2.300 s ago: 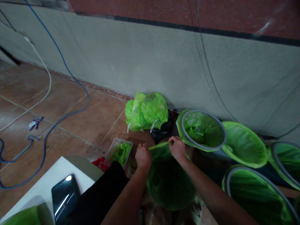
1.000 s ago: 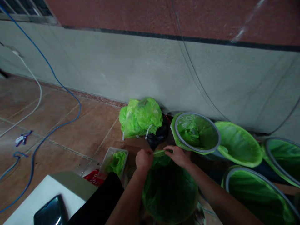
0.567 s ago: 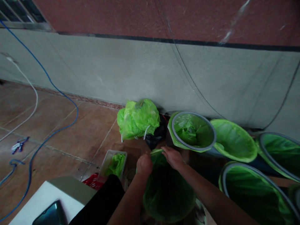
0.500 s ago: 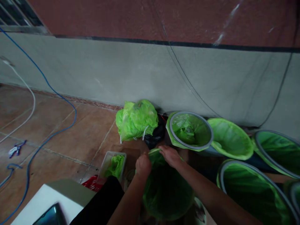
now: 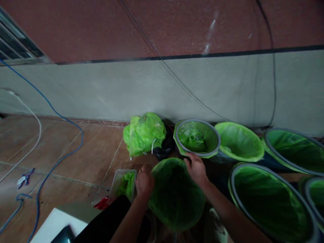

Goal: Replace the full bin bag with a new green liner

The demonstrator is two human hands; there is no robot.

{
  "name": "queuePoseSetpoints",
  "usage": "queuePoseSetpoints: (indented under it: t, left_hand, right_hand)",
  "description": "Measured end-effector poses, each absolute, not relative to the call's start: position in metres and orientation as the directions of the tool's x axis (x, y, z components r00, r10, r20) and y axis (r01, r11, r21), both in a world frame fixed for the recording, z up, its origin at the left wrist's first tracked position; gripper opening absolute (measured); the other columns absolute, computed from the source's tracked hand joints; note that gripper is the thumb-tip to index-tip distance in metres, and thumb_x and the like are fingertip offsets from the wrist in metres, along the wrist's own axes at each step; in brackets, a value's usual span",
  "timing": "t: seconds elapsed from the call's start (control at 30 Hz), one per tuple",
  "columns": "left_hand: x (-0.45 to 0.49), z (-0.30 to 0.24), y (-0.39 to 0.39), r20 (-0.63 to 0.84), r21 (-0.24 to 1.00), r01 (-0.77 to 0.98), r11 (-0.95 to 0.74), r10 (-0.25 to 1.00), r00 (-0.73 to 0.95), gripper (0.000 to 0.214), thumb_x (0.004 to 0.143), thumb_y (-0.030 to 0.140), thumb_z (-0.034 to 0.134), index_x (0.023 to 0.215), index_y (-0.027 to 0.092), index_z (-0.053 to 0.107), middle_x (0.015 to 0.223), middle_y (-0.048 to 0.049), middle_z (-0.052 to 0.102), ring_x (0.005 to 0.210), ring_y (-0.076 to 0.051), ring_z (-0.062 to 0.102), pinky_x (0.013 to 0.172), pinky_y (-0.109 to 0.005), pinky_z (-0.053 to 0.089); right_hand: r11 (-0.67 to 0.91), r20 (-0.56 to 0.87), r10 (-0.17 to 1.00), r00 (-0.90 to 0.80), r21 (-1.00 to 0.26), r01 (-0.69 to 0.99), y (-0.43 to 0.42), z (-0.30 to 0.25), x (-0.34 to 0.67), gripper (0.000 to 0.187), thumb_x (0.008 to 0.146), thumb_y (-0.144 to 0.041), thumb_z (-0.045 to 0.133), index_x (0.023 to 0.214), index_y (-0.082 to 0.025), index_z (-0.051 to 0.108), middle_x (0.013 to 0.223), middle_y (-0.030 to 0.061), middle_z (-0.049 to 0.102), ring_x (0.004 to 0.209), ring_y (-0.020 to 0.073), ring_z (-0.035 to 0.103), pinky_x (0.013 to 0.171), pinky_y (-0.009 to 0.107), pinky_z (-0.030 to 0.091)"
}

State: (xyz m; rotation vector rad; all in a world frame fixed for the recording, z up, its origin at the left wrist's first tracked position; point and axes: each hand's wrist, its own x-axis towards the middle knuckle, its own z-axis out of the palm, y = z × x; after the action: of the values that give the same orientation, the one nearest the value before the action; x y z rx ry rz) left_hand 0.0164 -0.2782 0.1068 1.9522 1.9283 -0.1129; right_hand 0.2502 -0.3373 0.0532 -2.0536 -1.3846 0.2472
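A green garbage bag (image 5: 177, 199) stands wide-mouthed in front of me, lining what looks like a bin whose body is mostly hidden. My left hand (image 5: 144, 182) is closed at the bag's left edge, its fingertips partly out of sight. On the far right edge, my right hand (image 5: 196, 168) pinches the bag's rim with thumb and fingers. Just beyond that hand is a lined bin with a grey ring (image 5: 215, 152), holding crumpled green plastic. A clear plastic tub (image 5: 113, 184) with folded green bags (image 5: 128, 182) sits left of my left hand.
Several other green-lined bins (image 5: 235, 202) stand at the right. A stuffed green bag (image 5: 145, 133) and a black bag (image 5: 165, 145) rest by the wall. A white box (image 5: 55, 224), blue cable (image 5: 60, 157) and purple-handled clippers (image 5: 24, 179) are at the left.
My hands have moved apart, the left one leftward, and the bag's mouth has spread from narrow to wide and round. The camera view has also shifted.
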Motion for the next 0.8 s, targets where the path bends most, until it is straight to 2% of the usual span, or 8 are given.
queuePoseSetpoints:
  t: [0.1,0.2,0.27,0.33,0.43,0.5,0.63,0.8]
  left_hand:
    - [0.039,0.107,-0.259,-0.182,0.258,0.949,-0.184,0.955,0.234,0.040,0.099,0.023,0.038,0.133,0.011,0.055,0.128,-0.0172,0.065,0.120,-0.027,0.061,0.102,-0.037,0.046]
    - [0.065,0.101,-0.242,-0.169,0.297,0.868,-0.398,0.873,0.458,0.041,0.099,0.028,0.042,0.135,0.013,0.055,0.131,-0.0147,0.064,0.125,-0.026,0.057,0.109,-0.038,0.041]
    - [0.079,0.095,-0.234,-0.186,0.341,0.799,-0.495,0.797,0.574,0.042,0.098,0.029,0.046,0.137,0.014,0.054,0.135,-0.0134,0.062,0.126,-0.025,0.056,0.110,-0.036,0.041]
    - [0.086,0.089,-0.229,-0.217,0.376,0.755,-0.537,0.742,0.635,0.040,0.095,0.025,0.050,0.134,0.017,0.055,0.132,-0.0113,0.064,0.123,-0.023,0.059,0.106,-0.033,0.043]
    - [0.085,0.082,-0.226,-0.298,0.347,0.772,-0.533,0.717,0.629,0.031,0.093,0.015,0.046,0.119,0.019,0.061,0.109,-0.0080,0.073,0.104,-0.020,0.068,0.092,-0.030,0.048]
    - [0.080,0.080,-0.225,-0.326,0.315,0.778,-0.544,0.708,0.627,0.028,0.093,0.012,0.042,0.109,0.020,0.064,0.097,-0.0063,0.074,0.094,-0.019,0.069,0.085,-0.028,0.048]
    - [0.068,0.081,-0.218,-0.324,0.278,0.724,-0.632,0.648,0.690,0.028,0.091,0.010,0.042,0.101,0.020,0.066,0.095,-0.0064,0.073,0.093,-0.019,0.068,0.084,-0.027,0.047]
    - [0.048,0.086,-0.207,-0.373,0.164,0.562,-0.811,0.477,0.796,0.028,0.088,0.009,0.046,0.105,0.017,0.068,0.100,-0.0093,0.072,0.094,-0.023,0.067,0.081,-0.032,0.050]
  right_hand:
    - [-0.464,0.006,0.771,0.636,-0.679,0.569,-0.357,0.049,0.272,0.039,0.093,-0.035,0.042,0.110,-0.012,0.069,0.112,0.0170,0.072,0.105,0.0283,0.066,0.099,0.043,0.049]
    - [-0.552,-0.192,0.739,0.645,-0.721,0.418,-0.369,0.044,0.277,0.040,0.092,-0.042,0.044,0.107,-0.015,0.070,0.106,0.0140,0.073,0.094,0.0246,0.069,0.089,0.039,0.052]
    - [-0.556,-0.240,0.737,0.632,-0.747,0.364,-0.374,0.041,0.273,0.039,0.087,-0.046,0.052,0.107,-0.017,0.070,0.106,0.0123,0.072,0.089,0.0228,0.069,0.086,0.036,0.052]
    - [-0.554,-0.226,0.728,0.647,-0.750,0.361,-0.378,0.037,0.267,0.033,0.081,-0.042,0.058,0.101,-0.018,0.071,0.104,0.0105,0.071,0.086,0.0219,0.068,0.083,0.035,0.051]
    - [-0.532,-0.146,0.724,0.674,-0.740,0.411,-0.382,0.033,0.257,0.018,0.079,-0.031,0.056,0.083,-0.020,0.069,0.091,0.0067,0.070,0.078,0.0197,0.065,0.077,0.033,0.048]
    - [-0.481,-0.066,0.750,0.658,-0.737,0.475,-0.385,0.032,0.252,0.016,0.081,-0.027,0.052,0.077,-0.020,0.066,0.085,0.0054,0.067,0.076,0.0183,0.063,0.074,0.030,0.047]
    - [-0.386,0.062,0.832,0.551,-0.648,0.657,-0.393,0.033,0.247,0.021,0.087,-0.020,0.045,0.078,-0.019,0.064,0.084,0.0064,0.064,0.075,0.0172,0.060,0.072,0.028,0.043]
    - [-0.372,0.044,0.897,0.440,-0.464,0.804,-0.409,0.036,0.243,0.026,0.092,-0.018,0.042,0.083,-0.018,0.066,0.088,0.0082,0.063,0.077,0.0177,0.060,0.068,0.027,0.042]
